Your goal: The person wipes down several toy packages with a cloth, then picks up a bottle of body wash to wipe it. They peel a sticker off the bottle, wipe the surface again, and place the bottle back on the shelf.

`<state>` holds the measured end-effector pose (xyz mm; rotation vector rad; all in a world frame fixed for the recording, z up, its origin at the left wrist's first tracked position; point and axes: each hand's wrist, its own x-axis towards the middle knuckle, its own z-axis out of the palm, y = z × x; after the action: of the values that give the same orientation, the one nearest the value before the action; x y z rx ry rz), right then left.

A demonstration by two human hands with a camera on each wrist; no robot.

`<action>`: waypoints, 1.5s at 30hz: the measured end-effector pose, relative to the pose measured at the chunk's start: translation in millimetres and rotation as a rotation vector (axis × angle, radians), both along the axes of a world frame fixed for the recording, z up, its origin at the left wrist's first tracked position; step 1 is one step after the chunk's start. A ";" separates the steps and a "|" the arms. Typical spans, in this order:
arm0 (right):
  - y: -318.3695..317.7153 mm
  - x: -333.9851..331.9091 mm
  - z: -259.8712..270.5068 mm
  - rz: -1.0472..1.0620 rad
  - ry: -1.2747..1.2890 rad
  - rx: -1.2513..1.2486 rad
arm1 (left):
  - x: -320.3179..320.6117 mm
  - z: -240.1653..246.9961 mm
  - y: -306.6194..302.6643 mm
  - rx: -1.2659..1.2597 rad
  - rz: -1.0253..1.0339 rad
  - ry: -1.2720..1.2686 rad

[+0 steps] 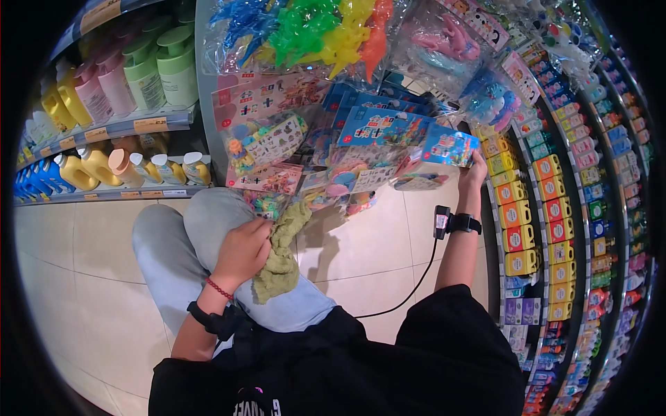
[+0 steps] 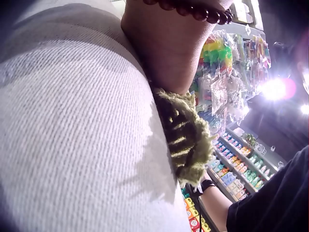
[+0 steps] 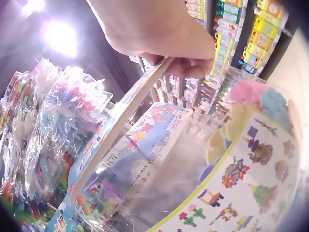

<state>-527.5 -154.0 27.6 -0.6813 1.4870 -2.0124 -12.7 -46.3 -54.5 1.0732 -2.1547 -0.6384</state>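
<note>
In the head view, my left hand [image 1: 244, 251] lies over the thigh and grips a crumpled green cloth [image 1: 283, 253]. The left wrist view has that hand [image 2: 169, 48] above the cloth [image 2: 186, 137], its fingertips hidden. My right hand [image 1: 473, 173] pinches the edge of a blue header card [image 1: 449, 145] on a hanging toy pack. Seen from the right wrist, the hand [image 3: 157, 29] holds the card [image 3: 118, 121] by its edge, fingers partly behind it. Below the card is a clear bag with a printed picture sheet [image 3: 236, 183] and pastel pieces [image 3: 248, 94].
More blue-carded packs [image 1: 381, 126] and pink-carded packs [image 1: 267, 93] hang beside it, with bagged colourful toys [image 1: 312, 31] above. Bottles [image 1: 177, 66] fill the left shelves. Yellow packs [image 1: 517, 236] line the right shelves. A black cable [image 1: 416, 288] runs from the right wrist camera.
</note>
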 end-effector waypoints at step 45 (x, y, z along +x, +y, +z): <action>108.0 164.2 -203.7 0.569 0.484 1.054 | 1.6 -0.7 -0.3 0.001 -0.013 0.022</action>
<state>-363.4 -46.0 -176.1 -0.9647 2.0151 -0.4941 -11.1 -46.6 -55.1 1.0488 -2.1449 -0.6541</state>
